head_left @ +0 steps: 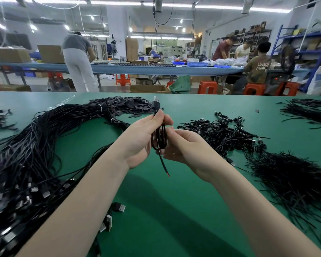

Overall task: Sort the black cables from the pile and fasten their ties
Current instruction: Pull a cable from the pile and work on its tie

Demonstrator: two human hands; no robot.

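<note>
Both hands meet over the middle of the green surface (pixel 156 210), working on one coiled cable (pixel 159 138). The left hand (pixel 143 138) has its fingers curled round the top of the coil, just below the USB plug (pixel 155 101) that stands up above them; the loose tail with a red tip hangs below. The right hand (pixel 183 145) touches the coil's lower side with bent fingers. Whether it pinches a tie there cannot be told, since its fingertips are hidden behind the cable.

Judging by how things lie, the job is only partly done. A heap of small coiled cables (pixel 220 134) lies to the right of the hands and looks like finished work. A far larger pile (pixel 35 154) of long cables sprawls on the left, banded in two places with white ties (pixel 101 107), plugs toward the near edge, so much remains to sort. At far right lies a bundle of thin black strands (pixel 295 182), probably the ties. Behind the hands is a mound of small flat black pieces (pixel 126 106).

Nothing on this surface sits in a container; everything lies loose. On the far bench, blue trays (pixel 196 64) and cardboard boxes (pixel 11 55) show, contents unclear.
</note>
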